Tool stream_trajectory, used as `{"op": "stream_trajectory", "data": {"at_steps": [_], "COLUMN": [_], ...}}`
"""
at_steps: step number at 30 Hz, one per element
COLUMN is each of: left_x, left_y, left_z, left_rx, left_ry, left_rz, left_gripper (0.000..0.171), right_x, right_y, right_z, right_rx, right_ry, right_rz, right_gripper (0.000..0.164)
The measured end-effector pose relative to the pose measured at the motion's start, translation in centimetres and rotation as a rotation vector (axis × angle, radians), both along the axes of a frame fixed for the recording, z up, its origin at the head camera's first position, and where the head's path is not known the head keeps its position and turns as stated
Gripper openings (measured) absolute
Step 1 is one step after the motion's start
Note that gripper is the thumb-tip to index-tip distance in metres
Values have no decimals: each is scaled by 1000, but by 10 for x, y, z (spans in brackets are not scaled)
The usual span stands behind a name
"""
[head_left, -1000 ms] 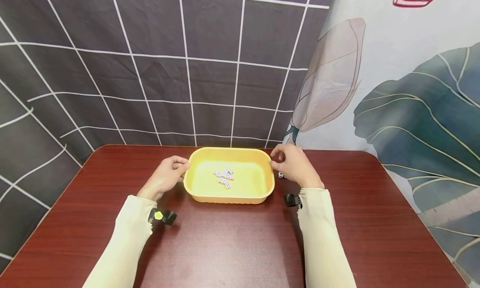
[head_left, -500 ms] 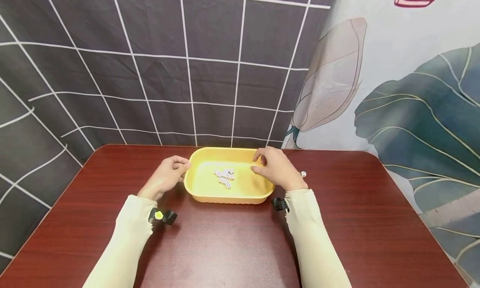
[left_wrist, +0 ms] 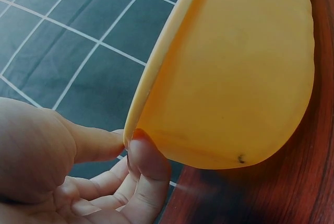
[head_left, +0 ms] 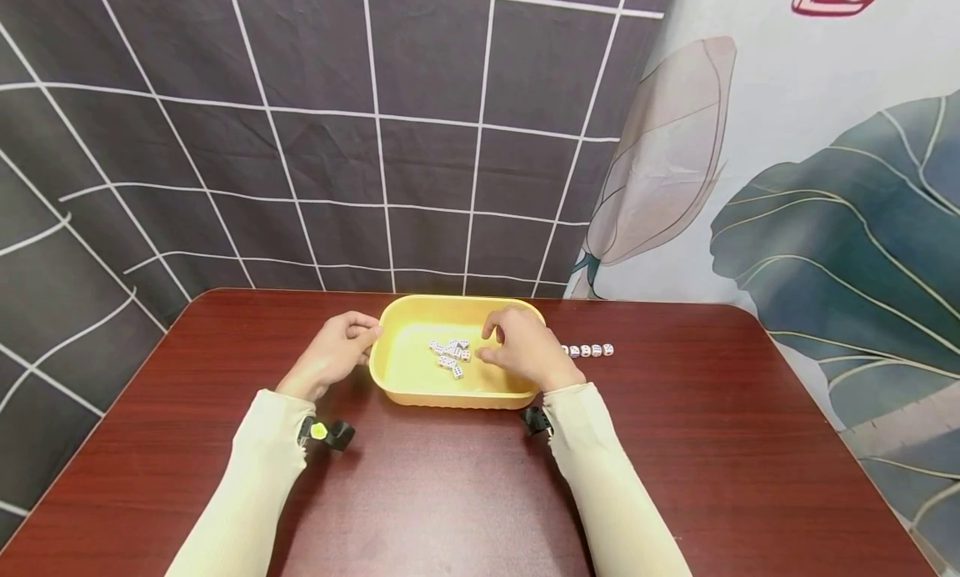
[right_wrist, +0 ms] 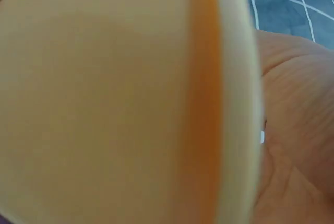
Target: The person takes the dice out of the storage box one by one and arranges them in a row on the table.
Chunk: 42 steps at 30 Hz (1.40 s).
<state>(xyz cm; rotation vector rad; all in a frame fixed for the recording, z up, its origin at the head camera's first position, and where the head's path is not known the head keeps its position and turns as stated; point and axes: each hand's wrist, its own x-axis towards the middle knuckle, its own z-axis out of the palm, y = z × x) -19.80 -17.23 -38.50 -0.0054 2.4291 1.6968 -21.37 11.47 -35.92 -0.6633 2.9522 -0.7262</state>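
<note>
A yellow plastic basin [head_left: 450,400] stands on the table, with several white dice [head_left: 450,352] in a loose cluster on its floor. My left hand [head_left: 333,352] pinches the basin's left rim between thumb and forefinger, which the left wrist view shows up close. Over the right part of the basin is my right hand [head_left: 525,348], thumb and forefinger apart, just right of the dice cluster; nothing shows between them. To the right of the basin several dice [head_left: 587,351] lie in a straight row on the table, its left end partly behind my right hand. The basin's side hides the right fingers in the right wrist view.
The dark red wooden table [head_left: 450,494] extends around the basin. Behind its back edge hangs a dark cloth [head_left: 315,160] with white grid lines. A pale cloth with a leaf print [head_left: 832,218] hangs at the right.
My right hand has moved left, from beside the basin's right rim to over its inside, uncovering more of the dice row. My left hand keeps its pinch on the rim.
</note>
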Motion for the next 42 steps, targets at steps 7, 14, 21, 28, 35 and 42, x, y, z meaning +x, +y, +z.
{"op": "stream_trajectory", "data": {"at_steps": [7,14,21,28,35,42], "left_x": [0,0,0,0,0,1], "left_y": [0,0,2,2,1,1], "left_z": [1,1,2,2,1,2], "left_rx": [-4,-1,2,-4,-11,-8], "left_ry": [4,7,7,5,9,-1], "left_rz": [-1,-3,-5,0,-1,-1], "left_gripper": [34,34,34,33,34,35], "right_x": [0,3,4,2,2,2], "right_y": [-14,-22,-26,-29,-27,-23], "right_z": [-11,-20,-24,-28,-27,-28], "right_rx": [57,84,109,110,111,107], "right_ry": [-18,-68,-79,-70,-51,-55], "right_rz": [4,-7,-34,-63,-64,-47], "right_gripper": [20,31,48,33,9,8]}}
